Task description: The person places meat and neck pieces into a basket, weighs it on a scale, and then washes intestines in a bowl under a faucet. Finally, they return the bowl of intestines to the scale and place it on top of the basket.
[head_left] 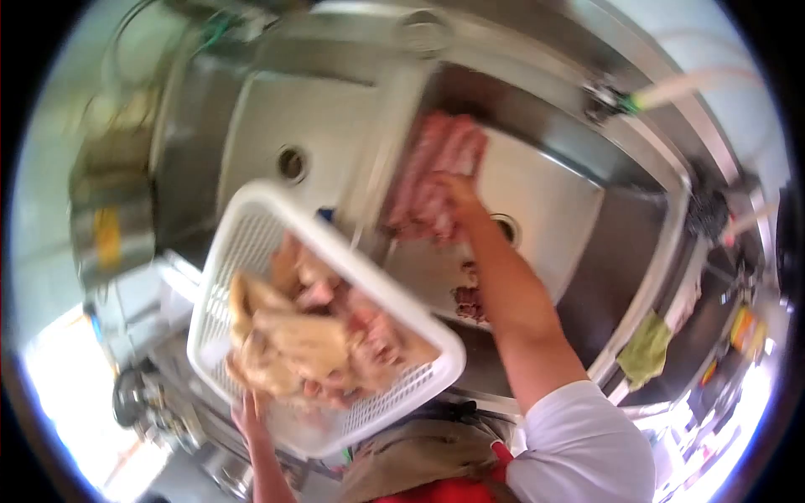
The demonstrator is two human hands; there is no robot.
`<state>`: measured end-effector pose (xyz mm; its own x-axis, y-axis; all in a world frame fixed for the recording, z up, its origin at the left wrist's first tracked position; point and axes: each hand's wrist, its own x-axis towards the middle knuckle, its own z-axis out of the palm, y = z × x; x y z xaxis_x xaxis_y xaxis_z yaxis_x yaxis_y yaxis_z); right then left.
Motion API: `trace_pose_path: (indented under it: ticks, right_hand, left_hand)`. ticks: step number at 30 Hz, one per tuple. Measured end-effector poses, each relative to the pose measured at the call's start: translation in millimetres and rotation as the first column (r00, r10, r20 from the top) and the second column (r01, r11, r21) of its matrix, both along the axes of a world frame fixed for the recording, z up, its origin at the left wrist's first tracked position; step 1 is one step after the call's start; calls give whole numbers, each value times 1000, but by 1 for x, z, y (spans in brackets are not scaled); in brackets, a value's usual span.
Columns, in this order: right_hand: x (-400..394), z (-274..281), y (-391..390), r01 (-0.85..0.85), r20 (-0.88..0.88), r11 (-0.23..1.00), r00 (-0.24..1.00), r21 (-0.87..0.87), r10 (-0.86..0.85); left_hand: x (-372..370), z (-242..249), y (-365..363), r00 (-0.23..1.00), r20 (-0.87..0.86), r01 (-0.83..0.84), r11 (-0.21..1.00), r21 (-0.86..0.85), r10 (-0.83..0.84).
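Observation:
At the lower left, my left hand (249,414) holds the near side of a white plastic basket (402,323), its fingers partly hidden by it. Pale, skin-covered pieces of meat (289,339) and pinker raw pieces fill the tilted basket. My right hand (455,191) is down in the right-hand sink, closed at the edge of long slabs of raw red meat (436,159) that look like ribs. Motion blurs its fingertips. Small dark red scraps (468,303) lie on the sink floor, beside my forearm.
The right steel sink (545,210) has a drain partly behind my forearm. A second sink (335,117) with a round drain (292,164) adjoins it on the left. A green cloth (644,350) hangs over the right rim. A tap with a hose (616,101) stands at the back right.

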<state>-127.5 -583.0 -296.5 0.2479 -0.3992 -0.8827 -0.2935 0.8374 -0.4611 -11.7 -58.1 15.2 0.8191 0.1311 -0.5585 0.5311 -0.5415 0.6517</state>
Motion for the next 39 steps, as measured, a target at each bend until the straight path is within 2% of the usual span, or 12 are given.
trace_pose_path:
  ticks: [1, 3, 9, 14, 15, 18, 20, 22, 25, 29, 35, 39]
  right_hand:
    - [-22, -49, -3, 56, 349, 988, 932, 141, -103]
    - [-43, 10, -10, 102, 483, 975, 855, 198, -188]
    - [-133, 188, -7, 146, 430, 973, 901, -179, -56]
    - [-93, 367, 62, -60, 654, 860, 625, -506, 428]
    - [-75, 389, 76, -212, 630, 796, 511, -567, 585]
    - [-23, 436, 149, -485, 368, 614, 510, -623, 777]
    - [6, 422, 196, -500, 267, 479, 437, -722, 859]
    - [39, 431, 239, -777, 354, 481, 352, -405, 867]
    - [58, 392, 298, -686, 50, 183, 209, -705, 977]
    - [57, 388, 346, -500, -413, -251, 245, -829, 877]
    - [54, 349, 385, -365, -510, -390, 337, -845, 791]
    - [50, 363, 376, -483, -531, -383, 216, -787, 819]
  left_hand:
    - [4, 4, 10, 986, 2, 164, 984, 77, -164]
    - [5, 6, 3, 993, 104, 42, 989, 142, -58]
    - [6, 22, -24, 992, 129, -12, 1000, -9, 13]
    - [5, 24, -19, 993, 121, 19, 994, -104, -6]
    - [5, 25, -18, 992, 122, 24, 992, -123, -9]
    - [6, 27, -14, 992, 125, 43, 990, -131, -26]
    - [7, 21, -5, 984, 166, 87, 989, -120, -66]
    - [7, 19, -2, 978, 196, 95, 990, -99, -75]
    - [6, 14, 4, 960, 277, 64, 991, -119, -29]
    - [8, 15, 4, 958, 284, 10, 982, -186, 44]
    - [11, 19, 4, 955, 262, 185, 969, -163, -138]
    - [14, 33, 11, 939, 230, 293, 945, -145, -256]
